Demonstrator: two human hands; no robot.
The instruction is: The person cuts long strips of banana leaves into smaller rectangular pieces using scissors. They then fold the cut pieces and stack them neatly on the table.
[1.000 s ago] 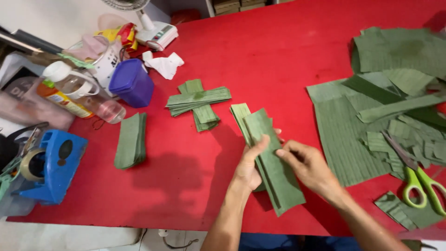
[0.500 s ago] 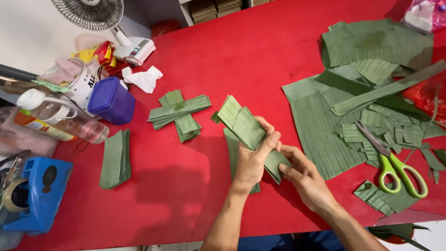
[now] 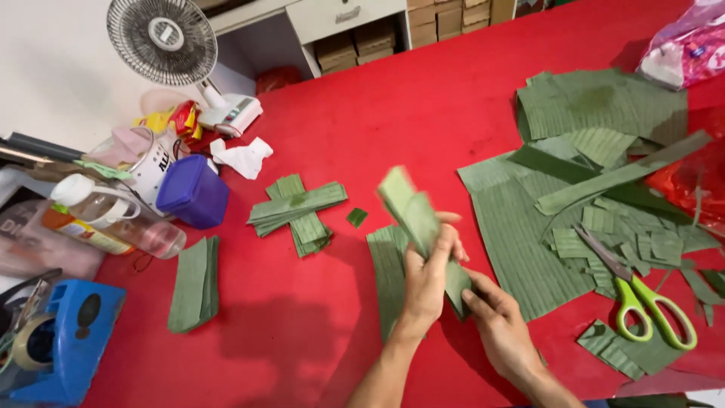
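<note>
I'm lifting a leaf strip (image 3: 411, 211) at frame centre, left hand (image 3: 427, 283) closed around its middle, right hand (image 3: 495, 321) pinching the lower end. Seems light, floppy, tear-prone; I'm gripping broad and flat.

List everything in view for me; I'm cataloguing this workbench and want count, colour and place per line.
table: one, red, under everything
leaf strip in hand: one, green, lifted at centre
leaf strip on table: one, green, under the hands
crossed leaf strips: one stack, green, centre-left
folded leaf bundle: one, green, left
cut leaf sheets: a pile, green, right
scissors: one, green handles, right
tub: one, purple, left
fan: one, white, top left
tape dispenser: one, blue, bottom left
left hand: grips the lifted strip
right hand: pinches its lower end
</note>
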